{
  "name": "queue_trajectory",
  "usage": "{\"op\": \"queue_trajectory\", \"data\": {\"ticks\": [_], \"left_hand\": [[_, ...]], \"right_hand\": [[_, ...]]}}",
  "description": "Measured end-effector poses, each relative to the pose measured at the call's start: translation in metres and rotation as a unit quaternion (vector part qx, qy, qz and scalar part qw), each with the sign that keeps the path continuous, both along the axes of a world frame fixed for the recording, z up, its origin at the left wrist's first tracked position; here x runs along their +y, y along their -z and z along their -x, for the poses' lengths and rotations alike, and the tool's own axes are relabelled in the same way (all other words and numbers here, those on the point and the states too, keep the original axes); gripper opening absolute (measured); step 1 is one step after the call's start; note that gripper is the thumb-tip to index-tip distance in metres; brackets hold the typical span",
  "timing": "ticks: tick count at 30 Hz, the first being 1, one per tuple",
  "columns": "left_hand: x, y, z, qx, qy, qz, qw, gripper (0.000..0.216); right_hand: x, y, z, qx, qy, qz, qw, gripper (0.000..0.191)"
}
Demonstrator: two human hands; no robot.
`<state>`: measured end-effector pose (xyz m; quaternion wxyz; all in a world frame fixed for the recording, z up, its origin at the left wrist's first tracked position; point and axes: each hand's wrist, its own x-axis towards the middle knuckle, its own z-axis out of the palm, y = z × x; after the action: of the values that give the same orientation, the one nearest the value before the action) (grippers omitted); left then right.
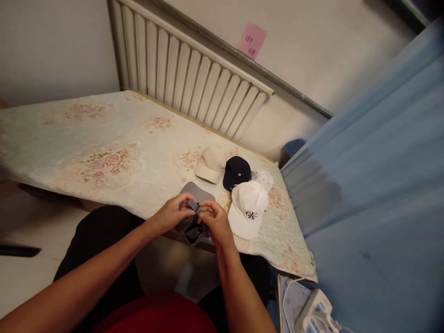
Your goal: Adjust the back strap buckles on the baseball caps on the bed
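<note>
A grey cap [199, 188] is at the near edge of the bed, its brim pointing away from me and its dark inside partly showing below my fingers. My left hand [175, 212] pinches the cap's back strap [194, 206] from the left. From the right, my right hand [215, 219] grips the same strap, thumb and fingertips together. The fingers hide part of the strap and the crown. Just to the right lies a white cap [249, 203] with dark letters. Behind it are a navy cap [237, 171] and a beige cap [210, 163].
Another pale cap [264, 178] is partly hidden behind the white one. A floral sheet [138, 138] covers the bed. A radiator [190, 69] runs along the wall. The blue curtain [360, 194] hangs at right, above a white power strip [317, 312].
</note>
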<state>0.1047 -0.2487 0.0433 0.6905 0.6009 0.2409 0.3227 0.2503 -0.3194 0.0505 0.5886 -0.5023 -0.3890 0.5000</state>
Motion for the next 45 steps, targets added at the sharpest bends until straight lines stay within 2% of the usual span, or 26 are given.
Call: {"op": "queue_trajectory", "data": {"ticks": [3, 5, 10, 13, 20, 25, 31, 37, 45], "left_hand": [[0.0, -0.001, 0.0, -0.001, -0.016, -0.005, 1.0, 0.021], [0.0, -0.001, 0.0, 0.009, -0.007, -0.007, 1.0, 0.02], [0.004, -0.002, 0.003, 0.036, 0.06, 0.01, 0.997, 0.018], [0.008, -0.007, 0.006, 0.068, 0.092, -0.007, 0.993, 0.015], [0.012, -0.026, 0.013, 0.151, 0.117, -0.067, 0.979, 0.014], [0.015, -0.023, 0.01, 0.154, 0.114, -0.111, 0.975, 0.027], [0.015, -0.025, 0.001, 0.181, 0.089, -0.107, 0.974, 0.023], [0.014, -0.031, -0.001, 0.204, 0.099, -0.093, 0.97, 0.026], [0.023, -0.028, 0.001, 0.194, 0.125, -0.081, 0.97, 0.022]], "right_hand": [[-0.003, -0.005, 0.002, -0.043, -0.008, -0.007, 0.999, 0.03], [-0.005, -0.009, 0.004, -0.099, 0.008, -0.004, 0.995, 0.028], [-0.007, -0.009, 0.007, -0.193, 0.036, -0.015, 0.98, 0.019], [-0.007, -0.006, 0.007, -0.229, 0.039, -0.019, 0.972, 0.019], [-0.009, -0.002, 0.004, -0.246, 0.027, -0.02, 0.969, 0.021], [-0.008, -0.002, 0.003, -0.244, 0.025, -0.021, 0.969, 0.021], [-0.008, -0.006, 0.007, -0.242, 0.034, -0.01, 0.97, 0.024], [-0.009, -0.002, 0.01, -0.318, 0.067, -0.018, 0.945, 0.022], [-0.013, -0.007, 0.008, -0.371, 0.06, -0.042, 0.926, 0.02]]}}
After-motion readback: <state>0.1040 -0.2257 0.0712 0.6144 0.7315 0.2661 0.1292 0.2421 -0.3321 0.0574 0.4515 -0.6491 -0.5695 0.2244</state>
